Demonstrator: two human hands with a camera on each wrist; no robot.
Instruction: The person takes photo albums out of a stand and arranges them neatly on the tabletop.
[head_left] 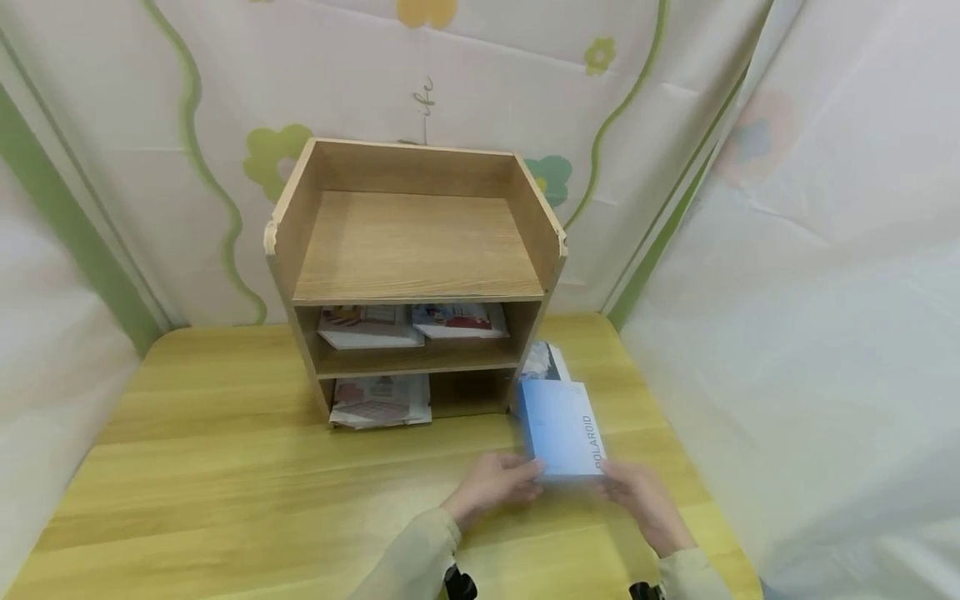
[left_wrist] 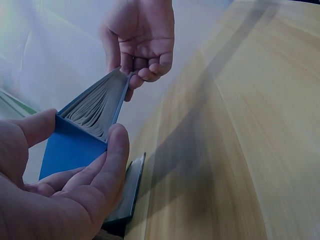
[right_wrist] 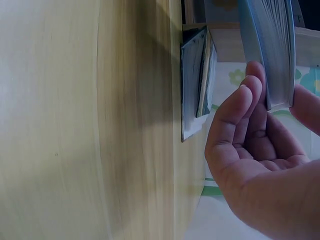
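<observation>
Both hands hold a blue photo album [head_left: 562, 429] marked POLAROID above the table. At its near left corner the left hand [head_left: 495, 483] pinches it, thumb on one face and fingers on the other, as the left wrist view shows. The right hand [head_left: 645, 500] pinches the near right corner between thumb and fingers. White page edges [right_wrist: 279, 55] of the album show in the right wrist view. Beyond and partly behind the album, other books [head_left: 543, 360] lie stacked on the table, right beside the wooden shelf.
The wooden shelf unit [head_left: 423, 250] stands at the back of the table [head_left: 247, 492]. Two picture-covered items [head_left: 371, 327] lie on its middle level, and more [head_left: 381, 402] at the lower left. Curtains hang behind and to the right.
</observation>
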